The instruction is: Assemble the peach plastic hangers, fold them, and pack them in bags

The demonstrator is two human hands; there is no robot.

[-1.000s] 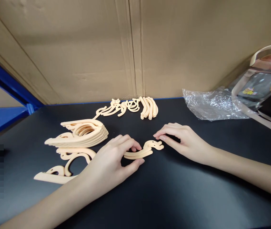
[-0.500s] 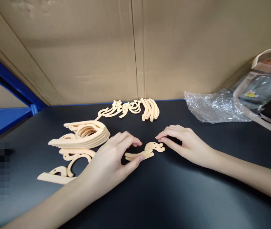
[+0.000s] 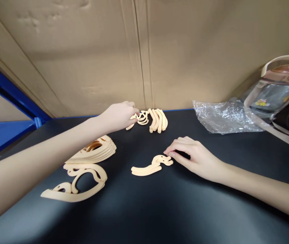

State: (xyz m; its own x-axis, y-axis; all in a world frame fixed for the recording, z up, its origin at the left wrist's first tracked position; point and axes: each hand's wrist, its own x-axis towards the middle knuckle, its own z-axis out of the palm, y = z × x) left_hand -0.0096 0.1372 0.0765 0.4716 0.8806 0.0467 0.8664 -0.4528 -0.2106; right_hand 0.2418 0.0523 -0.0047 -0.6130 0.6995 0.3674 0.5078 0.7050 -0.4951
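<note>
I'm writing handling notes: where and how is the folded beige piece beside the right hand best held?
Probably pinch the folded piece across its two long strips, coming from the person's left: they lie side by side, pointing that way, while the right hand is close to the curled end.

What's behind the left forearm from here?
Part of the stack of cream folding hangers: its right end and near edge show below the left forearm. The rest of the stack is covered.
</note>
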